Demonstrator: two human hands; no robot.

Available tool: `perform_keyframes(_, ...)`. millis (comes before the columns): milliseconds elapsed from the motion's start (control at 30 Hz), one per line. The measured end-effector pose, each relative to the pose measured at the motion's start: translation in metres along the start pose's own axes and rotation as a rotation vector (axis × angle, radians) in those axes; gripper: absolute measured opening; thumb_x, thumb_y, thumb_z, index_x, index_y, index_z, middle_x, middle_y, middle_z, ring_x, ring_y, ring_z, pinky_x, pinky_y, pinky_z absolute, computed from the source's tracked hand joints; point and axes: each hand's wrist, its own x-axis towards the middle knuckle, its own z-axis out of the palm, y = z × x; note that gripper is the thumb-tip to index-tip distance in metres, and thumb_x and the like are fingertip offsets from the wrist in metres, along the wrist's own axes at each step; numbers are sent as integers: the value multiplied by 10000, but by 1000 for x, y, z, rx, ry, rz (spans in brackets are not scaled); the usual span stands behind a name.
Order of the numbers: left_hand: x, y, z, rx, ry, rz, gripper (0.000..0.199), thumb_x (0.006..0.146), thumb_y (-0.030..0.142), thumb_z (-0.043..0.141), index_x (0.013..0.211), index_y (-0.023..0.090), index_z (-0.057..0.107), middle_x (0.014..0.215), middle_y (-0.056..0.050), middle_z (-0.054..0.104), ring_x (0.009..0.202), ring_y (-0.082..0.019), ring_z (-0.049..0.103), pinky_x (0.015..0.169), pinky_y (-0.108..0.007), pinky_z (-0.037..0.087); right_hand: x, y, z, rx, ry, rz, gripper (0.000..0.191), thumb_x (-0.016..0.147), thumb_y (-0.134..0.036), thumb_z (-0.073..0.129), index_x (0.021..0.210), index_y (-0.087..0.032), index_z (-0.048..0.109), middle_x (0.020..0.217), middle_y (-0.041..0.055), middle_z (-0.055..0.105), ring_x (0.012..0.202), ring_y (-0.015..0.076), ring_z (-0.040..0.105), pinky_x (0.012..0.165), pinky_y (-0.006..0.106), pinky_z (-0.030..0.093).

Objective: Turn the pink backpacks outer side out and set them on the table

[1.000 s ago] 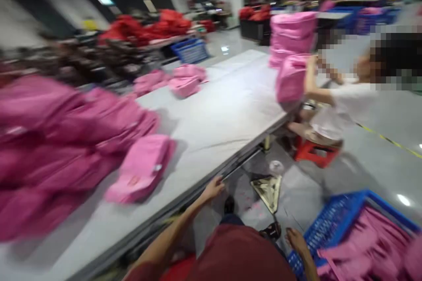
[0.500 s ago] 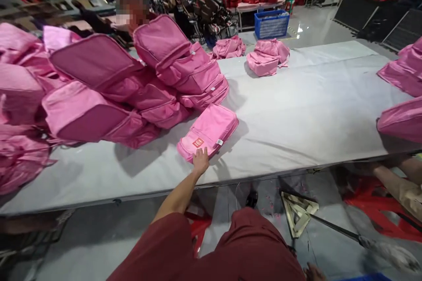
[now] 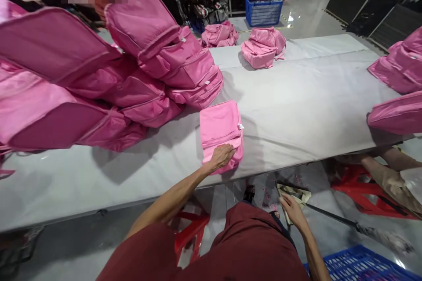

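Observation:
One small pink backpack [image 3: 219, 120] lies flat near the front edge of the white-covered table, its white tag [image 3: 240, 126] showing at the right side. Across its lower front pocket rests my left hand [image 3: 223, 156], fingers bent together on the fabric and gripping it. The hand covers most of the pocket's front. My right hand [image 3: 292, 210] is below the table edge, in the air over the floor, holding nothing, with its fingers stretched out.
Large pink backpacks [image 3: 148, 92] are heaped at the left of the table [image 3: 313, 101]. More pink bags [image 3: 395, 114] lie at the right, and a pair at the back. Below are a red stool [image 3: 193, 232], a blue crate [image 3: 359, 263] and a long pole [image 3: 332, 217]. Another person's arm [image 3: 379, 171] shows at right.
The small backpack has turned to lie nearly square to the table edge. My left hand has shifted from its lower edge onto the pocket. My right hand has risen further into view.

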Motion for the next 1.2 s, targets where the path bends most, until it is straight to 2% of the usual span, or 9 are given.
perform_keyframes(133, -10, 95, -29, -293, 69, 216, 418, 1088, 519, 531, 780, 237, 522, 784, -4, 562, 762, -206, 532, 773, -342, 389, 18, -85, 11, 128, -39, -254, 798, 813, -753, 761, 1425, -244, 704, 1436, 167, 742, 1357, 356, 701, 1195, 536, 548)
perform_keyframes(233, -26, 144, -64, -638, 72, 265, 480, 1043, 565, 598, 732, 237, 438, 718, 43, 416, 690, -160, 408, 686, -314, 300, 8, -138, -3, -36, 214, -416, 713, 798, -836, 772, 1143, -212, 757, 1202, 135, 756, 1151, 340, 694, 1076, 519, 581)
perform_keyframes(433, -22, 178, -104, -1059, 115, 111, 558, 975, 719, 697, 786, 207, 581, 760, 19, 555, 717, -162, 481, 693, -299, 409, -51, -197, -52, -159, 280, -690, 546, 1142, -671, 390, 973, -291, 743, 1003, 85, 762, 1055, 309, 680, 1047, 462, 540)
perform_keyframes(533, -26, 189, -101, -1056, 56, 128, 741, 1019, 848, 550, 1173, 151, 750, 1201, -137, 770, 1111, -296, 690, 969, -391, 564, -59, -214, -47, -150, 341, -695, 494, 1176, -539, 351, 1018, -289, 747, 1032, 100, 792, 1002, 307, 700, 1019, 460, 543)
perform_keyframes(633, -53, 194, -84, -888, 155, 164, 907, 1045, 831, 537, 1716, 224, 460, 1734, -185, 502, 1581, -372, 506, 1270, -507, 464, -50, -219, -34, -117, 364, -623, 468, 1168, -520, 370, 1140, -264, 761, 1110, 123, 811, 1018, 317, 719, 981, 461, 557)
perform_keyframes(800, -79, 191, -42, -450, 292, 300, 1082, 892, 743, 850, 1778, 368, 353, 1891, -151, 191, 1760, -439, 165, 1388, -665, 277, -29, -220, -33, -110, 349, -594, 495, 1111, -402, 410, 1451, -180, 694, 1362, 167, 784, 1185, 310, 745, 1055, 450, 570)
perform_keyframes(933, -42, 190, -30, -369, 297, 355, 865, 918, 588, 884, 1652, 304, 524, 1886, -177, 151, 1765, -441, 135, 1383, -646, 294, -24, -227, -46, -176, 287, -618, 468, 1172, -430, 365, 1294, -197, 753, 1107, 125, 825, 997, 273, 782, 952, 405, 609)
perform_keyframes(1033, -10, 190, -33, -290, 309, 502, 888, 820, 423, 947, 1583, 225, 538, 1869, -230, 177, 1744, -468, 194, 1363, -632, 333, -24, -217, -55, -261, 253, -780, 429, 1148, -423, 538, 1483, -218, 710, 1458, 148, 760, 1357, 287, 728, 1165, 446, 583)
perform_keyframes(1200, 32, 180, -39, -317, 404, 568, 830, 723, 168, 766, 1522, 235, 548, 1724, -171, 478, 1575, -410, 494, 1280, -566, 455, -28, -135, -51, -398, 290, -758, 614, 979, -109, 605, 1547, -311, 721, 1544, 53, 727, 1409, 239, 722, 1194, 417, 605)
